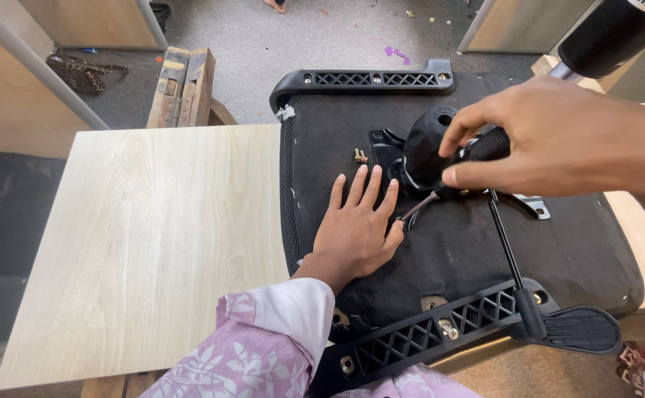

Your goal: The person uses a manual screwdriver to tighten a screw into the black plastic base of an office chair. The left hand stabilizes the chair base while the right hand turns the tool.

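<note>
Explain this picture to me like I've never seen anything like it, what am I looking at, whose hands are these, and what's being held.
There is no machine here, only a person working with bare hands. The single picture comes from a camera worn on their head, looking down. An upturned black chair seat lies across a pale wooden board, with its black metal mechanism plate facing up. The left hand rests flat on the seat, fingers spread, beside the plate. The right hand grips a screwdriver by its black handle, the tip pointing down near the left hand's fingers. Two small brass-coloured screws lie loose on the seat, and a lever with a paddle handle sticks out toward the camera.
</note>
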